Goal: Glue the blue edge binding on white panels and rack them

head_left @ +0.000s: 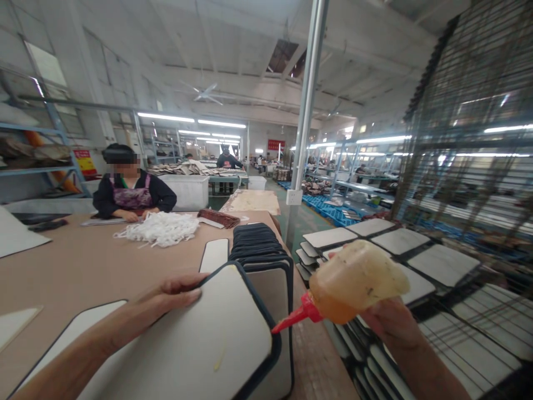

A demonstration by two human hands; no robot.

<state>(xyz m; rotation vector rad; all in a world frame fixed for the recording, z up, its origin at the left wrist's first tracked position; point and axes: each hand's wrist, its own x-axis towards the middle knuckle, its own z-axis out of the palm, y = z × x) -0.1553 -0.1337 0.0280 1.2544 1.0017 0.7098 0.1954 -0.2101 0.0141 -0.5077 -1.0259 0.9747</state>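
My left hand (179, 291) grips the upper left edge of a white panel with a dark rim (200, 339), thumb on its face and fingers hidden behind. Yellowish glue marks its face and runs along its rim. In my right hand (387, 316) is a squeeze glue bottle (358, 283), tilted down to the left and partly filled with amber liquid. Its red nozzle (293, 319) meets the panel's right edge. Behind the held panel stands a row of similar dark-edged panels (260, 244), leaning on one another.
Across the brown table (166, 250), a co-worker (133, 189) sits near a heap of white strips (162, 228). More panels lie stacked (400, 241) at the right, beside a wire rack (470, 111). A metal post (306, 111) rises beyond the table.
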